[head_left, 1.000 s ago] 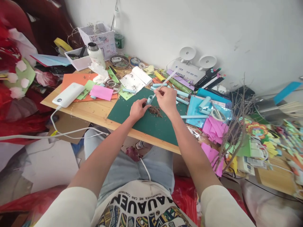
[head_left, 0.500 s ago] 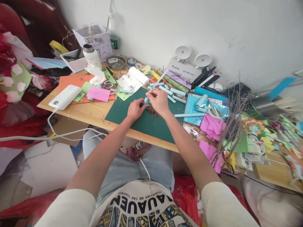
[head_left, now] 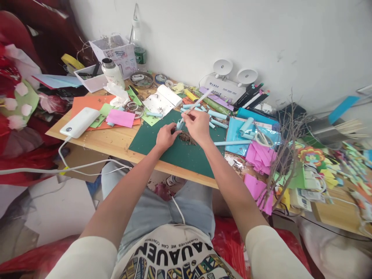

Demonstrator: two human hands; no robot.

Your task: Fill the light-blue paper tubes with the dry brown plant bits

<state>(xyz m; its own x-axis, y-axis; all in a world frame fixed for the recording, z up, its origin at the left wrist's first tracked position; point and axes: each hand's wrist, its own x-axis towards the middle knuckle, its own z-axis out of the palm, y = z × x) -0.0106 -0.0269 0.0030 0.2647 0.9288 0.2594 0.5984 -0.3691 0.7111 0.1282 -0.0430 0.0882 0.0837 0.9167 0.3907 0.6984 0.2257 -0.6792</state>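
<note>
My left hand (head_left: 166, 137) pinches a small light-blue paper roll (head_left: 179, 124) between thumb and fingers, over the green mat (head_left: 151, 135). In my right hand (head_left: 198, 124), closed at the fingertips, is a long thin white strip (head_left: 201, 99). Its lower end reaches toward the mouth of the roll; whether it touches the roll I cannot tell. Just below the roll lies a small heap of brown dry bits (head_left: 186, 137). Several more blue paper rolls (head_left: 217, 114) lie behind my right hand.
A white power bank (head_left: 80, 122) sits at the left with its cable over the desk edge. Dry branches (head_left: 283, 155), pink paper (head_left: 260, 157) and scissors (head_left: 263, 138) crowd the right. A white bottle (head_left: 112, 73) and a white router (head_left: 225, 88) stand at the back.
My right hand has shifted slightly right and away from the roll, the white strip moving with it. More of the roll's open end shows. My left hand stays in place.
</note>
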